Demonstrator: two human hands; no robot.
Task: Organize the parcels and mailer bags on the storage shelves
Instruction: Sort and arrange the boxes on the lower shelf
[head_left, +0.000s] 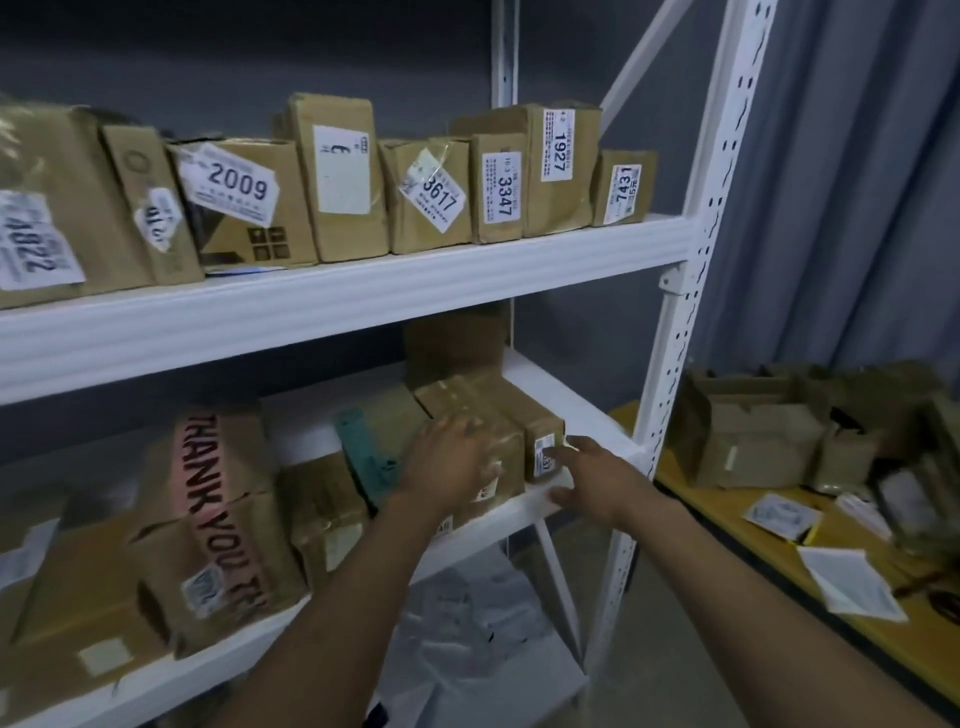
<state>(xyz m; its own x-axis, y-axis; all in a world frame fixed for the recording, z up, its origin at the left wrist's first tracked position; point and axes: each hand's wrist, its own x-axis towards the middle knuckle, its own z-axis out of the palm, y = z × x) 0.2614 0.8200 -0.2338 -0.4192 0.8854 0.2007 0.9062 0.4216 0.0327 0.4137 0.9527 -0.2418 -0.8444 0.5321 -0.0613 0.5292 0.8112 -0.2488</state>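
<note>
White metal shelving (363, 291) — its upper shelf carries an upright row of labelled brown parcels (343, 176). A yellow table (753, 551) to the right holds open cartons (748, 431) and loose papers. The middle shelf (498, 525) holds more parcels; pale mailer bags (467, 623) lie below. The left hand (452, 457) rests open, fingers spread, on a taped parcel (511, 457) at the right end. The right hand (592, 478) — open, gripping nothing — reaches the small labelled parcel (543, 431) just beside it.
</note>
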